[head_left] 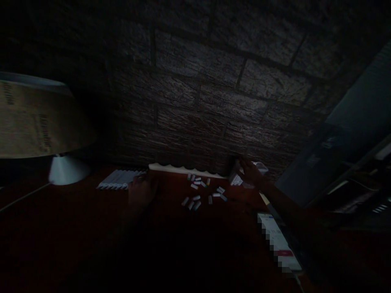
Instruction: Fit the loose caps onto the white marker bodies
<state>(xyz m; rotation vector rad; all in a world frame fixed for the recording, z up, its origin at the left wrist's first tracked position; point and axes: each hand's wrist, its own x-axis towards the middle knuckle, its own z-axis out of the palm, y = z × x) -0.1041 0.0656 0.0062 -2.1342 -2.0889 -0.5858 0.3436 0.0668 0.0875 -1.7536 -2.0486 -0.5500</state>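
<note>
The light is very dim. My left hand (142, 191) rests low over the dark reddish table, at the right end of a white ribbed tray (114, 179). Darkness hides how its fingers are bent. Farther right, my right hand (249, 171) is at a whitish, partly clear plastic container (236, 178) near the wall, its fingers bent over the container's edge. Whether a small piece is between those fingers is hidden. Between my hands lie several small whitish cylinders (197, 183), some with coloured ends, scattered in loose groups.
A lamp with a printed shade (39, 118) and a pale cone base (65, 170) stands at the left. Behind the table rises a rough brick wall (198, 89), with a white wavy-edged strip (183, 169) along its foot. A lit phone screen (279, 242) lies beside my right forearm.
</note>
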